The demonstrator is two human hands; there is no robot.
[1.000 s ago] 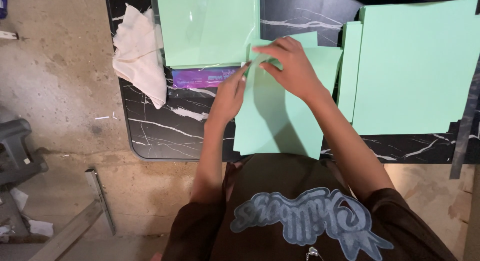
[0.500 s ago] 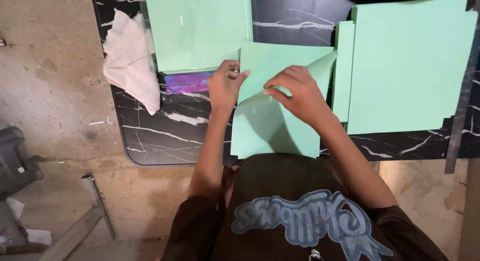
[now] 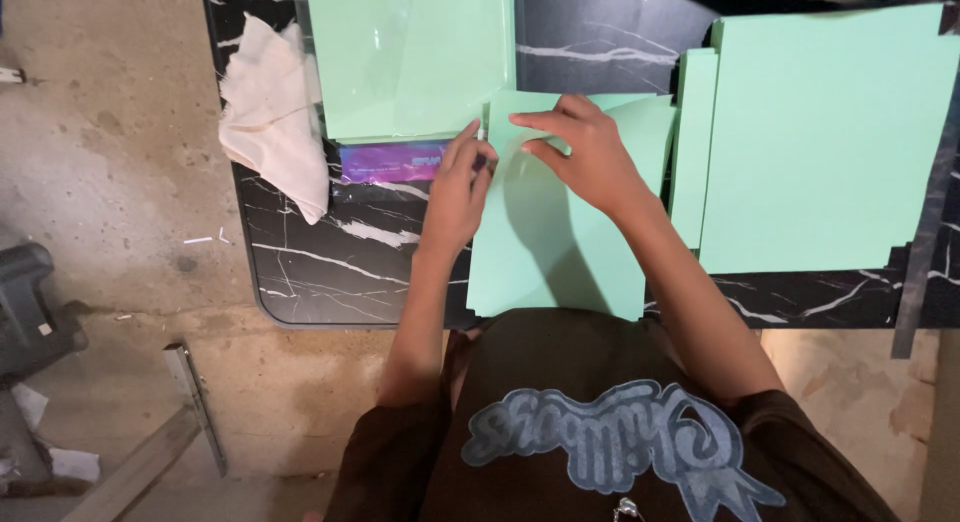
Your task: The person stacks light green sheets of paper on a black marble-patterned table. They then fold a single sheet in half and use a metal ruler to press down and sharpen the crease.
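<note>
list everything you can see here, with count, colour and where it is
green sheet: one, mint green, table's near edge, under both hands
glossy green sheets: a stack, count unclear, far left of table
large green sheets: a stack, count unclear, right of table
purple card: one, purple-blue, below the glossy stack
cloth: one, white, crumpled over table's left edge
table: one, black marbled
floor: bare concrete, left
left hand: on the sheet's left edge
right hand: pressing the sheet's top
</note>
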